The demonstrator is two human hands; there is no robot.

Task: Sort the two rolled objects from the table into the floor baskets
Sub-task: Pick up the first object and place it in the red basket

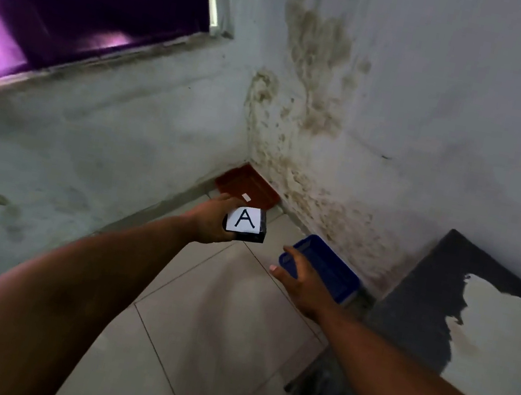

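Stained corner walls meet pale floor tiles; left hand grips labelled roll, right hand spread empty.

Dim, purple window glow, wide-angle warp

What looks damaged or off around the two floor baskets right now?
The wall above the red basket carries brownish damp-like stains down the corner. The tabletop by the blue basket has a pale worn patch. Both baskets sit upright.
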